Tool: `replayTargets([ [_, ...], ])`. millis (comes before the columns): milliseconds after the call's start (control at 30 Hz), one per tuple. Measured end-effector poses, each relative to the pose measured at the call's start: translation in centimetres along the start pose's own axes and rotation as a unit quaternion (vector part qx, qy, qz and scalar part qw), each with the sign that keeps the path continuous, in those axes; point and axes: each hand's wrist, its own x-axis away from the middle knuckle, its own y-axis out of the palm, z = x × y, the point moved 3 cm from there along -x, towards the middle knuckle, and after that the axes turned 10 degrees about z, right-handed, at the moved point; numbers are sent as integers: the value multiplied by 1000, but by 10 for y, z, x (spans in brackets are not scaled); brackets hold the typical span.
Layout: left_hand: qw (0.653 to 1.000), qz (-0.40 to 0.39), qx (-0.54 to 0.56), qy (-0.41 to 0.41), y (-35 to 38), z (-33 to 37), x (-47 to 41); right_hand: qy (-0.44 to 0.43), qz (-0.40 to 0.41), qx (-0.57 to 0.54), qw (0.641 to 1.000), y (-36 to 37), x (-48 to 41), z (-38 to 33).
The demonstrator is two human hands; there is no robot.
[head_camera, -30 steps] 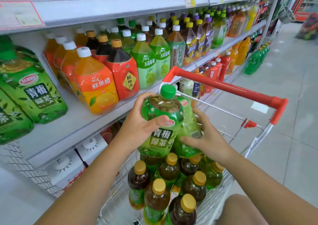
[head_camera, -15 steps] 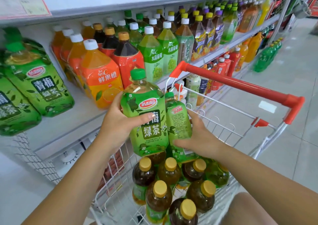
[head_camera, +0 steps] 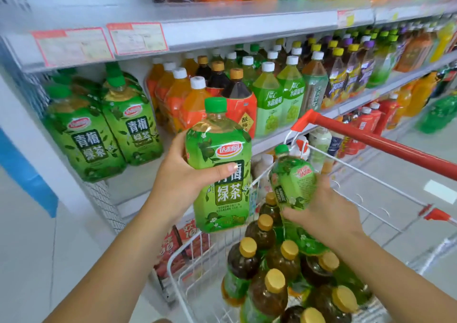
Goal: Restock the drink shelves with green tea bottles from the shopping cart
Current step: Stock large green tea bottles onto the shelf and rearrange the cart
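Restocking appears partly done: green tea rows (head_camera: 86, 139) stand at the left end of the shelf (head_camera: 136, 189) with bare board in front, while the cart (head_camera: 385, 146) holds many more bottles, mostly yellow-capped. The left hand (head_camera: 178, 181) grips one bottle (head_camera: 220, 164) upright, above the cart's corner and short of the shelf; the right hand (head_camera: 326, 214) clasps a second bottle (head_camera: 294, 181), tilted, just over the load. Both are green-capped and green-labelled; clear plastic, pale tea; no damage visible.

The left forearm (head_camera: 111, 261) and right forearm (head_camera: 400, 273) reach forward, bare. The left hand (head_camera: 180, 184) is raised, thumb across the front of a large green tea bottle (head_camera: 217, 149). The right hand (head_camera: 329, 214), lower, grips a second green tea bottle (head_camera: 294, 181), which is tilted.
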Motion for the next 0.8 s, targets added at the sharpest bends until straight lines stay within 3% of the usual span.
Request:
replayTargets([
  [100, 999, 35, -15, 6, -23, 9, 5, -82, 7, -56, 995, -21, 8, -25],
  [167, 997, 67, -28, 12, -42, 15, 9, -116, -3, -155, 981, -29, 5, -48],
  [400, 980, 199, -24, 17, -129, 23, 34, -211, -110, -450, 861, -7, -22, -145],
  [600, 959, 282, -26, 5, -176, 9, 56, -313, -159, -506, 788, 21, -44, -235],
  [800, 946, 325, -25, 2, -180, -1, 69, -329, -257, -501, 758, 69, -51, -286],
])
